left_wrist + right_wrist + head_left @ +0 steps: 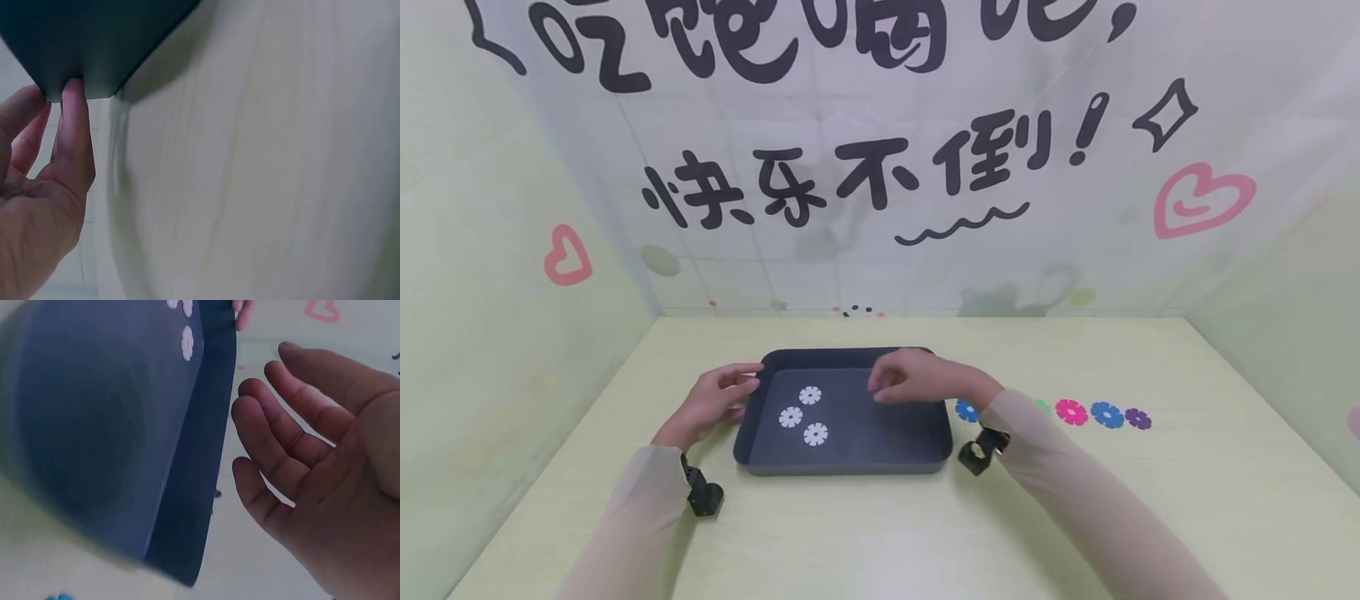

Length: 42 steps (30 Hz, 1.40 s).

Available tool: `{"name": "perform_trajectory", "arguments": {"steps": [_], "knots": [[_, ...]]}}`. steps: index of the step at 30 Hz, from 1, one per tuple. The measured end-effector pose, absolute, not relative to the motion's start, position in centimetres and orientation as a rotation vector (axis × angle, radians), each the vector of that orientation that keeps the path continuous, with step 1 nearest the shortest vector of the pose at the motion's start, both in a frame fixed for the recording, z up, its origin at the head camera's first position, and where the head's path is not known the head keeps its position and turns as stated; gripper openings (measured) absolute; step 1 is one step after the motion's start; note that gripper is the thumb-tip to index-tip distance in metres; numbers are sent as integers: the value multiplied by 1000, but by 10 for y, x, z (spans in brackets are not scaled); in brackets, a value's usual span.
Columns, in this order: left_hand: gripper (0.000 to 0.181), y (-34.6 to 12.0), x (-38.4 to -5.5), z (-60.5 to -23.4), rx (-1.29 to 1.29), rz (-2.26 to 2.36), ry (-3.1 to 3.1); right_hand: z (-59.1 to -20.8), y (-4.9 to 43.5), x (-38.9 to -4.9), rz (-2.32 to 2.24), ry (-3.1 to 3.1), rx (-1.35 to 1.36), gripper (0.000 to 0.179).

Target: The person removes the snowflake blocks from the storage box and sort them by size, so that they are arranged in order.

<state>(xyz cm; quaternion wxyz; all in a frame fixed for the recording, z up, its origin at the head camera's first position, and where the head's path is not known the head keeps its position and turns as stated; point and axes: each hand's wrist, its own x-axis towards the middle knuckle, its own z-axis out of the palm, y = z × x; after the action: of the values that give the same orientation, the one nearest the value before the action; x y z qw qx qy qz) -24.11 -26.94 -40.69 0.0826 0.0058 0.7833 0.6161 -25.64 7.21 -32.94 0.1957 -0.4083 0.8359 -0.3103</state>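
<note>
A dark grey rectangular tray point(857, 433) sits on the table with three white notched discs, a front one point(816, 434), a left one point(790, 417) and a back one point(810, 395), in its left half. My left hand point(711, 402) is at the tray's left wall, its fairly straight fingers point(74, 119) touching the outside near the rim. Over the tray's right part hovers my right hand point(913, 377). Its fingers point(269, 440) are loosely bent and hold nothing in the right wrist view.
Right of the tray lies a row of coloured notched discs: a blue one point(967, 410), a green one point(1042, 406) partly behind the sleeve, a pink one point(1071, 412), another blue one point(1107, 415) and a purple one point(1138, 418). A printed wall sheet point(820, 275) stands behind the table.
</note>
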Motion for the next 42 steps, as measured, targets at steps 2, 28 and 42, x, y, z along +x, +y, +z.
{"name": "perform_trajectory", "arguments": {"steps": [2,28,42], "knots": [[49,-270,-241,-407,32,1844,2341,-329,59,-262,-832,2295,-1161,19],[48,-270,-241,-404,46,1790,2380,-356,-38,-281,-468,2188,-1220,24],[47,-269,-242,-402,36,1774,2383,-364,-48,-278,-295,2284,-1215,20]]}}
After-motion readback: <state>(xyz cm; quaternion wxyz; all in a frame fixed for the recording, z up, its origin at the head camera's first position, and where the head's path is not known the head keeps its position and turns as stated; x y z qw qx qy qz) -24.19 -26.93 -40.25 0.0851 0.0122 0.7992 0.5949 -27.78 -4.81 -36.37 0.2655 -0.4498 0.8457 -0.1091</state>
